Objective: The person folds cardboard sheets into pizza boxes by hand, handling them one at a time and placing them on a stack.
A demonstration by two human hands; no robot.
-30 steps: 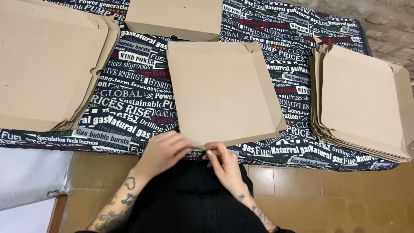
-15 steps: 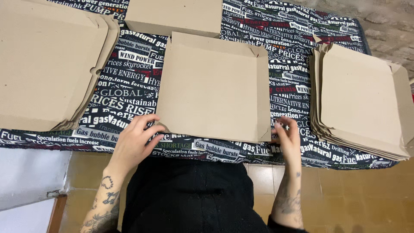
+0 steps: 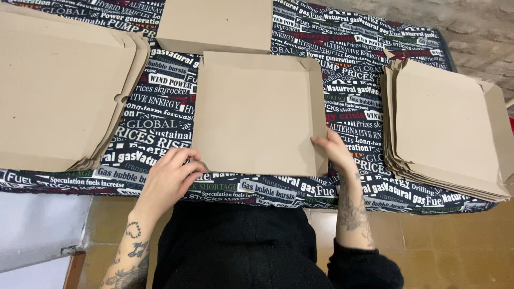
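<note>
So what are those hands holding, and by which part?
One cardboard sheet: left hand at its near left corner, right hand on its right edge.

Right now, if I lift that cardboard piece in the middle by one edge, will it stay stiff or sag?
The cardboard piece looks thin and broad, so it would probably bow somewhat. Its raised side flaps likely add some stiffness. It seems light, and could slide easily on the printed cloth where the left hand and right hand press its edges.

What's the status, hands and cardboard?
Left hand at near-left corner of cardboard sheet. Right hand gripping its right edge. Cardboard stacks either side, apart.
</note>
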